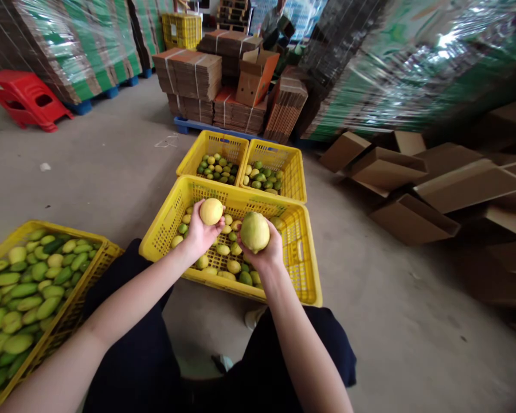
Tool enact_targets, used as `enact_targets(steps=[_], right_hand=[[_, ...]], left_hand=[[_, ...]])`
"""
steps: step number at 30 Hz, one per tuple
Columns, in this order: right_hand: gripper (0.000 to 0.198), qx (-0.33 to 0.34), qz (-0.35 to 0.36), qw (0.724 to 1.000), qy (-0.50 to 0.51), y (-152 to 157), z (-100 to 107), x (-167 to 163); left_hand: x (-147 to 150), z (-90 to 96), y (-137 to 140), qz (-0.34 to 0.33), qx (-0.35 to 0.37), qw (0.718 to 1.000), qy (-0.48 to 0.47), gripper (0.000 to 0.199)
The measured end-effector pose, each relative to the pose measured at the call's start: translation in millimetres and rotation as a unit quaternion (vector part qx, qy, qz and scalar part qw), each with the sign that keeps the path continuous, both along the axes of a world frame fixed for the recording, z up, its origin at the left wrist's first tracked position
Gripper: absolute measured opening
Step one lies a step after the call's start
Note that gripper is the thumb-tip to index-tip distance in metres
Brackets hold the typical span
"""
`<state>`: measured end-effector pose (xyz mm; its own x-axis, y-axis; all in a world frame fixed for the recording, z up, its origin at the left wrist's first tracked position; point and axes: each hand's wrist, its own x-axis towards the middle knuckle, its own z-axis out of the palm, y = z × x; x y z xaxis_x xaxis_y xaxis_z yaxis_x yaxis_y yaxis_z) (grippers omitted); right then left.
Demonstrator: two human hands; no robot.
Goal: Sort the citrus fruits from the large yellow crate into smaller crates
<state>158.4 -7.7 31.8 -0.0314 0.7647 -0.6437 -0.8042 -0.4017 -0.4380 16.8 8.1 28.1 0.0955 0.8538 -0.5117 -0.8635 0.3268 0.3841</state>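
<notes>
L hand (203, 232): grasping 1 yellow lemon (211, 211). R hand (270, 252): grasping 1 lgr. yellow-green lemon (255, 232). Both above part-filled yellow crate (308, 265), w/ loose fruit (234, 266), on floor (382, 321). Just beyond: 2 fruit crates (294, 172). At L: 1 full crate (89, 272).

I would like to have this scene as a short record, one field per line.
Left hand: holds a yellow fruit
Right hand: holds a yellow-green fruit
Under the hands: yellow crate with loose fruit
Beyond it: two more yellow crates with green and yellow fruit
Left side: another crate of mostly green fruit
Right side: cardboard boxes
Far left: red stool
</notes>
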Motion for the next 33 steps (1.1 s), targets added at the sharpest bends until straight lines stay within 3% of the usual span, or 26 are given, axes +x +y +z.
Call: enact_targets(steps=[4,9,14,17,22,27,33], right_hand=[[0.022,-0.020,-0.012,1.000,-0.016,1.7,3.6,0.2],[0.028,-0.040,0.028,0.999,-0.004,2.9,0.8,5.5],[0.014,0.037,0.062,0.997,-0.003,1.1,-5.1,10.7],[0.009,0.060,0.072,0.996,-0.011,-0.6,-3.5,10.0],[0.018,0.026,0.097,0.995,-0.024,-2.1,2.9,6.0],[0.017,-0.003,0.057,0.996,-0.067,-2.4,4.4,3.8],[0.021,-0.046,0.056,0.997,-0.030,-2.5,1.8,4.5]], left_hand=[[0.9,2.3,2.7,-0.023,-0.031,0.999,-0.013,0.034],[0.0,0.8,5.4,-0.040,-0.029,0.999,0.010,0.029],[-0.9,3.8,4.3,-0.014,-0.021,0.999,0.044,0.015],[-2.5,3.7,2.3,-0.036,-0.010,0.999,0.040,0.020],[-5.8,0.3,2.0,-0.121,0.004,0.992,0.030,0.049],[-4.5,0.0,3.1,-0.126,-0.001,0.990,0.059,0.045],[-5.1,3.0,-0.1,-0.126,-0.004,0.989,0.078,0.036]])
